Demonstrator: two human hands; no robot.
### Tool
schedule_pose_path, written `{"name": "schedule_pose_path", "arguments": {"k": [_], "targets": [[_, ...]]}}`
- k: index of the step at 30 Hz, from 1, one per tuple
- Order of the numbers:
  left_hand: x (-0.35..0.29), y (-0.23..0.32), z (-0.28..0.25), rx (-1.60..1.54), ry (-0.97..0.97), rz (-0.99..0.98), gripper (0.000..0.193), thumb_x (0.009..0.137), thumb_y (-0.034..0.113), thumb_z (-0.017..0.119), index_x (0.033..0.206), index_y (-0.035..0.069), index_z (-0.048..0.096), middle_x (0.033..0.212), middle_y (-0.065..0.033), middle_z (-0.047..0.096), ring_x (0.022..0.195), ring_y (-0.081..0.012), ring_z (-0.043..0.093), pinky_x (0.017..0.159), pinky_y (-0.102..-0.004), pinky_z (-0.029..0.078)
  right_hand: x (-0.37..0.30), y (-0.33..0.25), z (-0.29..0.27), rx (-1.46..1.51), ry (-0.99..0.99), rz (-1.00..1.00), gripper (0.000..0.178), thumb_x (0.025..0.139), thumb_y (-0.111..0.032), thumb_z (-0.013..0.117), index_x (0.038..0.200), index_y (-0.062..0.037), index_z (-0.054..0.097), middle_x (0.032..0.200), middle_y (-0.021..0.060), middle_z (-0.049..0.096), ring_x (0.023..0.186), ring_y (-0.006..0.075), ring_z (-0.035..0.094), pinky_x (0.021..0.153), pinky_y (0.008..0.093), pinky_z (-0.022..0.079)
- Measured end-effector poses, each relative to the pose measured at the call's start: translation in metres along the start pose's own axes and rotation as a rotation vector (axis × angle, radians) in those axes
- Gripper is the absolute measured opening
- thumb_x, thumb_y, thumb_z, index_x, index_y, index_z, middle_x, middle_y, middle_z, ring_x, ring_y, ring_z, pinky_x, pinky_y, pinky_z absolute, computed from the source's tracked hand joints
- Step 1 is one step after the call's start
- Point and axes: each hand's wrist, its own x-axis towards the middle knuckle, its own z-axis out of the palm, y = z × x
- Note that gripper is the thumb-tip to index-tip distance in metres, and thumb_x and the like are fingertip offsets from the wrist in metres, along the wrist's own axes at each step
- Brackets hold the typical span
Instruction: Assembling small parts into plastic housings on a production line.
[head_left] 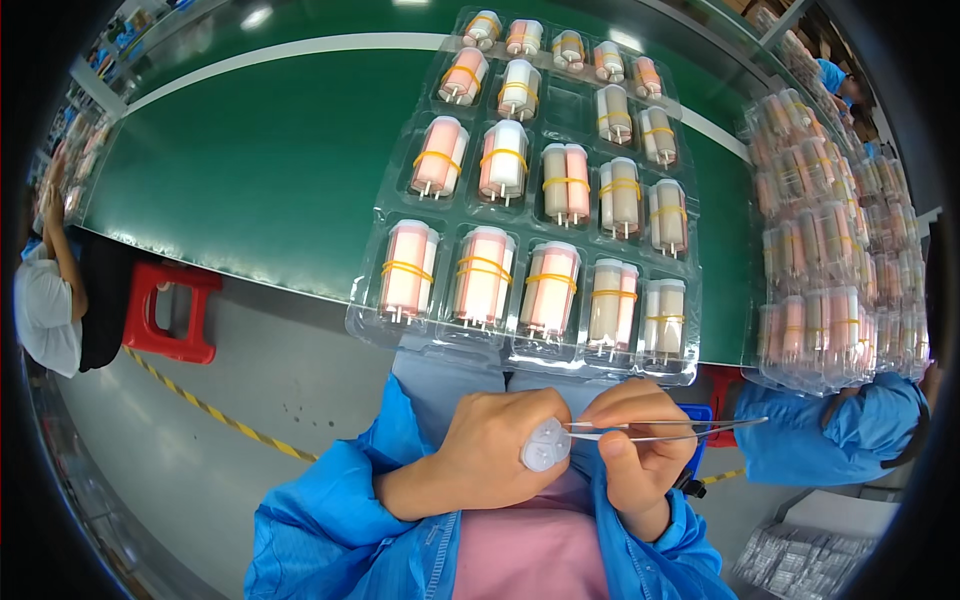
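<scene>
At the far left, a co-worker (48, 310) in a white top stood by the left end of the green tabletop (250, 170), and a red stool (172, 347) stood on the floor below its near edge. Right of the tabletop's middle lay a clear tray (362, 318), its near side jutting past the tabletop's near edge. It carried rows of white, pink and grey bundles (408, 275), banded in yellow, with thin pins toward the near edge.

Below the tabletop's near edge, in front of the body, the left hand (495, 440) was closed in a fist around a piece (546, 445). Only the pale, rounded end showed, facing up beside the thumb; the rest was hidden. Just right of it, the right hand (650, 460) held tweezers (738, 425) between thumb and fingers, prongs parted, tips at the right side of the pale end. Whether the tips gripped anything, I could not tell.

Work this fine seemed to call for a steady fist, forearms braced against the body, and a light pinch, so that the tips would neither slip nor scratch the pale surface. Tilting that end toward the eyes would help the aim.

Toward the tabletop's right end rose a stack (800, 378) of filled trays, with a blue-sleeved co-worker (840, 430) just beyond the near edge.
</scene>
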Motion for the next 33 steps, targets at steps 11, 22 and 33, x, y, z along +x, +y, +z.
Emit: {"name": "schedule_pose_path", "arguments": {"k": [11, 22, 33], "targets": [[0.003, 0.006, -0.003, -0.177, -0.088, -0.104, 0.019, 0.068, 0.011, 0.072, 0.079, 0.006, 0.057, 0.067, -0.0118, 0.061, 0.061, -0.031, 0.063, 0.052, -0.0374, 0.047, -0.001, -0.003, 0.003, 0.014, -0.021, 0.004, 0.014, 0.076, -0.002, 0.069, 0.088, 0.0044, 0.063, 0.081, 0.0168, 0.066, 0.069, 0.021, 0.062, 0.06, 0.0279, 0.047], [0.002, 0.004, -0.001, -0.111, -0.085, -0.04, 0.021, 0.066, 0.011, 0.071, 0.081, 0.005, 0.056, 0.066, -0.014, 0.06, 0.061, -0.0342, 0.061, 0.052, -0.0404, 0.047, 0.01, -0.008, 0.004, -0.129, -0.147, -0.094, 0.016, 0.072, -0.002, 0.073, 0.085, -0.0004, 0.064, 0.079, 0.0121, 0.066, 0.066, 0.0242, 0.063, 0.058, 0.0299, 0.049], [0.0, 0.003, -0.001, 0.044, -0.091, 0.022, 0.019, 0.068, 0.014, 0.068, 0.079, 0.005, 0.055, 0.067, -0.0129, 0.06, 0.06, -0.0344, 0.06, 0.049, -0.0423, 0.046, 0.019, -0.015, 0.0, -0.16, -0.241, -0.029, 0.01, 0.069, -0.002, 0.072, 0.077, -0.0004, 0.066, 0.074, 0.0111, 0.065, 0.064, 0.0243, 0.061, 0.057, 0.0295, 0.048]]}}
